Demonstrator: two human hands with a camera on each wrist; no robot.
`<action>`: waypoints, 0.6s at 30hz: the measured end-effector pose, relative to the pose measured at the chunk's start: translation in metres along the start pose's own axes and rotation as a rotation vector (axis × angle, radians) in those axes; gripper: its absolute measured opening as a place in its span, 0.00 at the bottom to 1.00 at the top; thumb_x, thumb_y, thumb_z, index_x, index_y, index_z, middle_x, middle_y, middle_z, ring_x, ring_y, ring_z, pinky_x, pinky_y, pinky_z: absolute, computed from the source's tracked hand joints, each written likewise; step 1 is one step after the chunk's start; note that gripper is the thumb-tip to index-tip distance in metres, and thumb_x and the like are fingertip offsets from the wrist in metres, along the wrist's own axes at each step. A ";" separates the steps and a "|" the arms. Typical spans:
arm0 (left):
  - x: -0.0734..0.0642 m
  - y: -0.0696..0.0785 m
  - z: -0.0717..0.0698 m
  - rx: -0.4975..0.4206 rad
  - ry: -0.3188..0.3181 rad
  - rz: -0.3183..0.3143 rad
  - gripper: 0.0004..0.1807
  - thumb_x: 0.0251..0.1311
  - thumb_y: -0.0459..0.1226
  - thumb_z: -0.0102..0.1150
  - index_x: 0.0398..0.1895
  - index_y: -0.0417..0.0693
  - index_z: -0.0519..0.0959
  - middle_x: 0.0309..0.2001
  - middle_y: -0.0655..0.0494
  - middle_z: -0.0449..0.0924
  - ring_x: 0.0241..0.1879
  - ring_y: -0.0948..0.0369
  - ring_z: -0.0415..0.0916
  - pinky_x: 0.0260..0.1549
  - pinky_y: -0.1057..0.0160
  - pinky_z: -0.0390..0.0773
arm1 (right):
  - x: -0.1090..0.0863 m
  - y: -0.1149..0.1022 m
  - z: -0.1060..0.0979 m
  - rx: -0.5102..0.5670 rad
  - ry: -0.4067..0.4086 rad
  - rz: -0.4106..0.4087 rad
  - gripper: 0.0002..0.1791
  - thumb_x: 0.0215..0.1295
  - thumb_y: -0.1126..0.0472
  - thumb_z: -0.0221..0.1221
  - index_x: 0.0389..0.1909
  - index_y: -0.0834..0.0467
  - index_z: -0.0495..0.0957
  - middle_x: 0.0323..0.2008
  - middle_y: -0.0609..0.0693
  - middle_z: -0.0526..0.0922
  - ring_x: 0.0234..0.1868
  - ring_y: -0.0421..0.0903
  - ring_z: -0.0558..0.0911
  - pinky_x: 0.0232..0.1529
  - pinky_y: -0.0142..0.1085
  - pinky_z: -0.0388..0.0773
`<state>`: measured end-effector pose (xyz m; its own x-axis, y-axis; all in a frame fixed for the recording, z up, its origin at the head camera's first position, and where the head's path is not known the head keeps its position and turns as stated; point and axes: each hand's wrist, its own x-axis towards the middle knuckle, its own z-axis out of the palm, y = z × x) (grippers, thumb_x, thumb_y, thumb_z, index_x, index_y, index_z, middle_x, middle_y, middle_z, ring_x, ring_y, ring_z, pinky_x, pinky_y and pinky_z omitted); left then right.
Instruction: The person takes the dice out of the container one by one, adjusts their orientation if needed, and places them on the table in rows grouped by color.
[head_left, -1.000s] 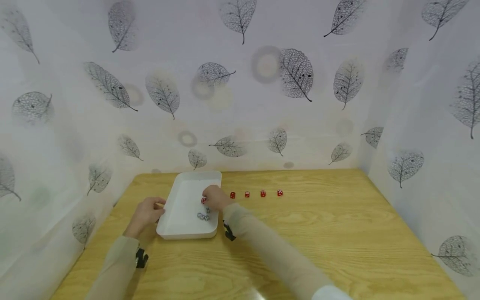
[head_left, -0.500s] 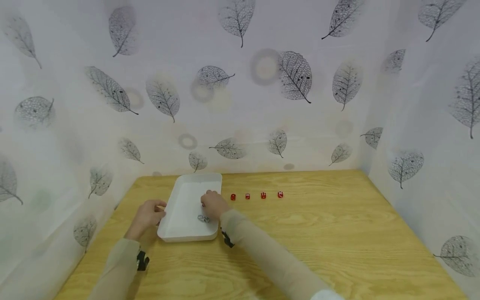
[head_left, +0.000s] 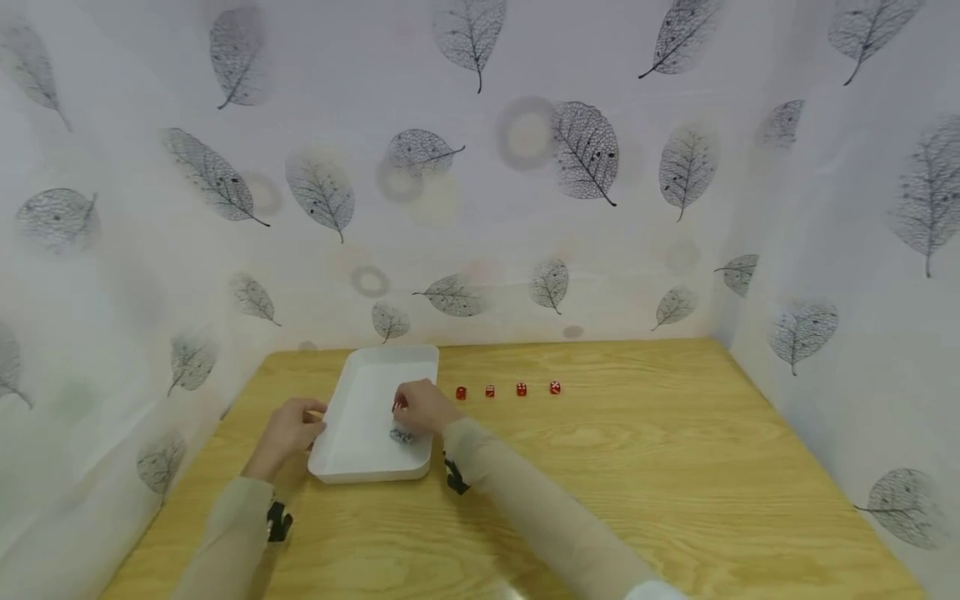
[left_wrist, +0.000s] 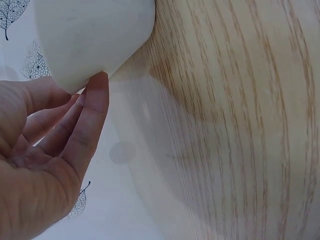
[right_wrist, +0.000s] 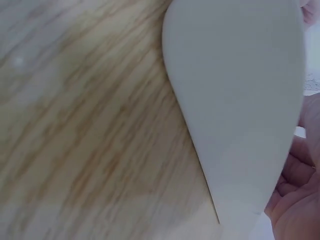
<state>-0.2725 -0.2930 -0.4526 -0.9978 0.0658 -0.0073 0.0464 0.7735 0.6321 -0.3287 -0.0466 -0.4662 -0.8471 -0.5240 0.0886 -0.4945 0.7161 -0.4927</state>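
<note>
A white tray (head_left: 367, 454) stands at the left of the wooden table. My left hand (head_left: 287, 433) is at its left side, and the left wrist view shows thumb and fingers (left_wrist: 95, 102) pinching the tray's edge. My right hand (head_left: 426, 407) reaches over the tray's right wall, fingers curled down inside. At its fingertips a bit of a red die (head_left: 397, 406) shows, pinched and mostly covered. Beside it on the tray floor lie several black-and-white patterned dice (head_left: 401, 436), partly hidden. The right wrist view shows the tray's outer wall in front of the right hand (right_wrist: 297, 195).
To the right of the tray, several red dice stand in a spaced row, from the nearest die (head_left: 461, 392) to the farthest die (head_left: 555, 387). Leaf-printed curtains (head_left: 480, 208) enclose the back and sides of the wooden table (head_left: 637, 467).
The right hand has shifted slightly down and left inside the tray, and its fingers now cover most of the red die seen earlier. The left hand stays at the tray's edge.
</note>
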 end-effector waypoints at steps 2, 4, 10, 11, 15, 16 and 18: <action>0.002 0.001 0.000 0.001 -0.003 0.000 0.18 0.64 0.28 0.53 0.55 0.26 0.74 0.42 0.32 0.82 0.34 0.51 0.83 0.26 0.59 0.84 | -0.004 0.001 -0.005 0.056 0.002 0.018 0.06 0.64 0.58 0.61 0.38 0.54 0.81 0.32 0.43 0.81 0.33 0.37 0.76 0.34 0.27 0.75; 0.002 0.001 0.000 0.004 -0.008 -0.016 0.19 0.64 0.28 0.53 0.56 0.26 0.74 0.42 0.32 0.82 0.34 0.51 0.83 0.27 0.59 0.84 | -0.009 0.001 -0.007 0.105 0.001 0.019 0.06 0.64 0.57 0.61 0.39 0.54 0.80 0.32 0.43 0.80 0.32 0.37 0.76 0.32 0.26 0.74; 0.003 -0.001 -0.001 -0.003 -0.014 -0.030 0.19 0.65 0.29 0.52 0.57 0.27 0.73 0.43 0.32 0.82 0.35 0.52 0.83 0.28 0.59 0.84 | -0.026 0.006 -0.011 0.180 0.044 -0.034 0.08 0.60 0.59 0.63 0.40 0.53 0.80 0.35 0.42 0.81 0.36 0.35 0.76 0.38 0.24 0.75; 0.004 0.000 -0.001 -0.008 -0.015 -0.023 0.19 0.64 0.29 0.52 0.57 0.27 0.73 0.42 0.32 0.82 0.34 0.51 0.83 0.28 0.59 0.84 | -0.029 0.007 -0.013 0.196 0.054 -0.048 0.09 0.60 0.60 0.64 0.40 0.54 0.80 0.36 0.43 0.81 0.36 0.35 0.76 0.39 0.24 0.75; 0.004 -0.001 -0.001 -0.004 -0.014 -0.016 0.19 0.64 0.29 0.52 0.56 0.27 0.74 0.41 0.33 0.82 0.33 0.53 0.83 0.27 0.59 0.84 | -0.041 0.016 -0.020 0.247 0.096 -0.101 0.11 0.58 0.62 0.66 0.42 0.57 0.81 0.37 0.45 0.83 0.37 0.35 0.77 0.40 0.24 0.76; 0.004 -0.001 -0.001 -0.002 -0.015 -0.018 0.19 0.64 0.29 0.52 0.56 0.27 0.74 0.41 0.33 0.82 0.33 0.53 0.83 0.27 0.59 0.84 | -0.044 0.019 -0.022 0.255 0.105 -0.111 0.11 0.58 0.62 0.66 0.42 0.58 0.82 0.37 0.46 0.83 0.36 0.35 0.77 0.40 0.24 0.76; 0.003 -0.001 -0.001 0.006 -0.017 -0.015 0.19 0.64 0.29 0.52 0.56 0.27 0.74 0.42 0.33 0.82 0.33 0.53 0.83 0.27 0.59 0.84 | -0.051 0.027 -0.024 0.266 0.116 -0.115 0.10 0.58 0.62 0.66 0.41 0.58 0.82 0.37 0.46 0.83 0.36 0.35 0.77 0.40 0.24 0.76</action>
<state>-0.2759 -0.2943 -0.4531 -0.9975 0.0642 -0.0300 0.0312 0.7782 0.6273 -0.3034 0.0105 -0.4627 -0.8128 -0.5275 0.2472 -0.5328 0.5014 -0.6817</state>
